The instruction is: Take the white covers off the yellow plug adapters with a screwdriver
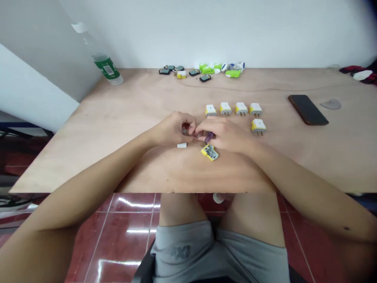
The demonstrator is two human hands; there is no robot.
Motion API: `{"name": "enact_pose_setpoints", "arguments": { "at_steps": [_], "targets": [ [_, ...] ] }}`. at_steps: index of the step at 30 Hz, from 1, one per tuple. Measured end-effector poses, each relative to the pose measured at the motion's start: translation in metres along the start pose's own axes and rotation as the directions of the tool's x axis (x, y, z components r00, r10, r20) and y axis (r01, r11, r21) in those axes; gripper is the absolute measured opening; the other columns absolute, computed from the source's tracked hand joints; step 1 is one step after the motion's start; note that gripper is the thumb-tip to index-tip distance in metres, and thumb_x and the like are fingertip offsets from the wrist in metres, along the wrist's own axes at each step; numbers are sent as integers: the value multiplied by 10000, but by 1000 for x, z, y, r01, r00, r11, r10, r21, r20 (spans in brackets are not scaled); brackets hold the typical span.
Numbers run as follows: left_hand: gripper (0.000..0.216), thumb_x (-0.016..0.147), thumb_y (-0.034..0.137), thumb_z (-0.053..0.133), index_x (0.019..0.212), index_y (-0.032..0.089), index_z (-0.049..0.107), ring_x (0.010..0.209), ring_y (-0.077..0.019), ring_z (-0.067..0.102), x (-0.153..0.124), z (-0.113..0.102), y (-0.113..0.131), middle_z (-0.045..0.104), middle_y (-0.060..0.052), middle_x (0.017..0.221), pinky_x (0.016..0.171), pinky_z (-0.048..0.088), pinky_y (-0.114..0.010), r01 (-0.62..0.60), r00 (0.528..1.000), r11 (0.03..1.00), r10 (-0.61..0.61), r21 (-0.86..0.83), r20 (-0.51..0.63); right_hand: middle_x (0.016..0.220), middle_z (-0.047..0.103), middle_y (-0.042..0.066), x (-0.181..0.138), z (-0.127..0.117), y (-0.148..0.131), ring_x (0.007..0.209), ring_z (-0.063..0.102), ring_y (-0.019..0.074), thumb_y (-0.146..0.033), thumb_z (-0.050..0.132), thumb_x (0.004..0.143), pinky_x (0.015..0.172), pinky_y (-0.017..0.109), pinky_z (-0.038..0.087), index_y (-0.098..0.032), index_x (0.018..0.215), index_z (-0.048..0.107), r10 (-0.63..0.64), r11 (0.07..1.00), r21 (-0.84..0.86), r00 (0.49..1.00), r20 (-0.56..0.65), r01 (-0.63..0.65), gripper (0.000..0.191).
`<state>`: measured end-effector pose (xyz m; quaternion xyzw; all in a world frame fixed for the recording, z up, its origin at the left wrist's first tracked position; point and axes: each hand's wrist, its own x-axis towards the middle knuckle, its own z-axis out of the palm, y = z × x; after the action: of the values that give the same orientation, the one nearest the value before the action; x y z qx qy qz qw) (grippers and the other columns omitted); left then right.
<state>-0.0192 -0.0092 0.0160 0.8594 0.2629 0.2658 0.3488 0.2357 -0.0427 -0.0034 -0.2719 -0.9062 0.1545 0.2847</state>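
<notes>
My left hand [176,129] is closed in a pinch over the table. What its fingertips hold, if anything, is too small to make out. Right against those fingertips, my right hand [226,133] is also closed, with a small purple translucent piece [209,136] showing between its fingers. Just below the right hand lies a yellow and grey plug housing [210,153], its open side up and small parts visible inside. A small white flat piece [182,145] rests on the table under the left hand.
Several white and yellow plugs [241,109] with prongs stand beyond my right hand. Dark small modules [194,72] and green-white pieces [207,69] line the wall. A phone [308,109] lies at right, a bottle [107,70] leans at back left. The table edge [188,192] is near my lap.
</notes>
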Motion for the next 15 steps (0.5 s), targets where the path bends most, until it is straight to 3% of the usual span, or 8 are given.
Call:
{"name": "enact_pose_setpoints", "arguments": {
  "at_steps": [8, 15],
  "targets": [
    [197, 784, 269, 865, 755, 183, 690, 678, -112, 556, 2, -4, -3, 699, 9, 754, 654, 449, -258, -4, 1000, 1000, 4, 20, -1, 1167, 829, 110, 2, -9, 0, 1044, 748, 280, -186, 727, 1041, 952, 445, 605, -202, 1156, 792, 6, 1000, -4, 1000, 19, -6, 133],
    [171, 795, 271, 874, 768, 185, 729, 667, -112, 574, 2, -1, -4, 725, 8, 759, 659, 466, -262, -20, 1000, 1000, 20, 20, 6, 1123, 778, 114, 1, -7, 3, 983, 728, 274, -236, 732, 1055, 901, 434, 596, -198, 1081, 813, 31, 999, -36, 999, 25, -30, 93]
  ]
}}
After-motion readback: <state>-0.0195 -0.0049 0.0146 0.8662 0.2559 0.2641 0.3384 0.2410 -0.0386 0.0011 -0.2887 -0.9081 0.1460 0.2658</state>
